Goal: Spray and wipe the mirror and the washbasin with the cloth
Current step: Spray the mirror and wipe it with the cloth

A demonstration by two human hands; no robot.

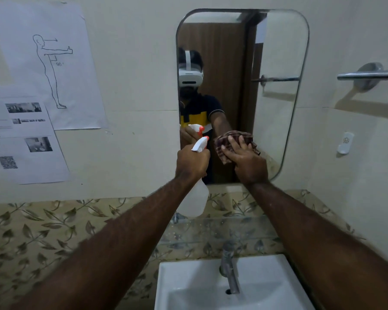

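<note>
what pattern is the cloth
Dark brown and white checked cloth, pressed to the mirror; head view.

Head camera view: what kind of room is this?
Most likely a small bathroom or washroom: a white ceramic washbasin with a metal tap, a rounded wall mirror above it, and a chrome towel rail.

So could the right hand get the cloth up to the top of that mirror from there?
Probably yes. The right hand already presses the cloth on the mirror low down, and nothing blocks the glass above it.
</note>
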